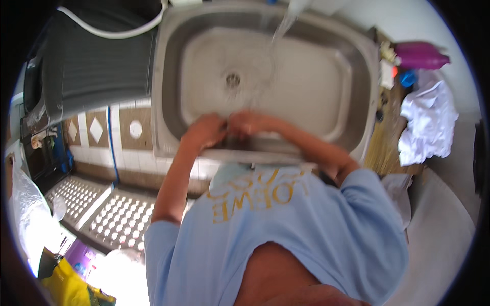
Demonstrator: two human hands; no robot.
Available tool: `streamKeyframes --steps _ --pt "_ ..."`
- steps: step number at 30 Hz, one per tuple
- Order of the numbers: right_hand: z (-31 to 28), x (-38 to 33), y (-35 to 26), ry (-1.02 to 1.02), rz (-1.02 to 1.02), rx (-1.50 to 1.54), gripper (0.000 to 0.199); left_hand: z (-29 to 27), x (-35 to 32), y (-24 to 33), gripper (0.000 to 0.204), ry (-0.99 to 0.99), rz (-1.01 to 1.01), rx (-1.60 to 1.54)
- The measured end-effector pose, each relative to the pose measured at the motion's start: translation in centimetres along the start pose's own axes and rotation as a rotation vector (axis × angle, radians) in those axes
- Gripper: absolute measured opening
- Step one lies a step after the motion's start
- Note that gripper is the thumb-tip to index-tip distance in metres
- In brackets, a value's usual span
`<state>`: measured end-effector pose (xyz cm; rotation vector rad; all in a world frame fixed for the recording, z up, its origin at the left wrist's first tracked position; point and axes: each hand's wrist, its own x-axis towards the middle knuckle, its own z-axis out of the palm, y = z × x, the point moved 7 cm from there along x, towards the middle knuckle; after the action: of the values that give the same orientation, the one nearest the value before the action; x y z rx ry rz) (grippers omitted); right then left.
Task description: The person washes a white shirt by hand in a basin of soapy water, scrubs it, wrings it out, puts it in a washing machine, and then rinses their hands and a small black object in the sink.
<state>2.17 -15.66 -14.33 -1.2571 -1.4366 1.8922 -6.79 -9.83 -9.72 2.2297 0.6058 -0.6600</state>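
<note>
Both my hands are low inside the steel sink (365, 102), close together at its near wall. My left hand (205, 130) is closed, its fingers curled inward toward the other hand. Touching or almost touching it is my right hand (248, 124), closed and blurred by motion. A small dark patch shows between and below the hands, but what they hold is too smeared to make out. A clear stream of water (287, 24) falls into the basin from the far side. The round drain (233, 80) lies just beyond my hands.
A dark grey covered box-like thing (99, 71) stands left of the sink, with a white hose (120, 34) over it. On the right ledge (384, 145) are a purple bottle (421, 55), a blue cap-like piece (408, 78) and white cloth (429, 120). A yellow bag (71, 280) sits lower left.
</note>
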Motion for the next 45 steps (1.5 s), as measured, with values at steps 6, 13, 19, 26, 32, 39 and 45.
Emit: streamKeyframes --steps 6,13,19,26,32,39,45 --pt "-12.1 -3.0 -1.8 0.381 0.049 -0.524 0.023 -3.1 1.6 0.6 0.029 0.093 -0.049 -0.078" --pt "-25.7 -15.4 -21.6 1.021 -0.429 -0.315 0.026 -5.8 4.1 1.5 0.026 0.452 0.098 -0.078" --pt "-23.7 -12.3 -18.4 0.952 -0.337 -0.617 0.025 -6.2 8.3 1.4 0.021 0.386 0.097 -0.22" --pt "-12.3 -13.0 -3.4 0.722 0.207 -0.563 0.023 -7.1 7.7 1.2 0.019 0.65 0.16 0.048" --pt "-14.4 -33.4 -6.3 1.554 0.103 -0.831 0.023 -6.9 7.9 3.8 0.017 0.572 0.151 -0.197" --pt "-14.7 -40.9 -2.4 1.648 0.36 -0.847 0.042 -6.0 9.0 6.3 0.015 0.532 0.182 -0.268" --pt "-15.4 -41.2 -1.2 1.603 0.209 -0.778 0.042 -6.0 9.9 8.2 0.015 0.553 0.136 -0.449"
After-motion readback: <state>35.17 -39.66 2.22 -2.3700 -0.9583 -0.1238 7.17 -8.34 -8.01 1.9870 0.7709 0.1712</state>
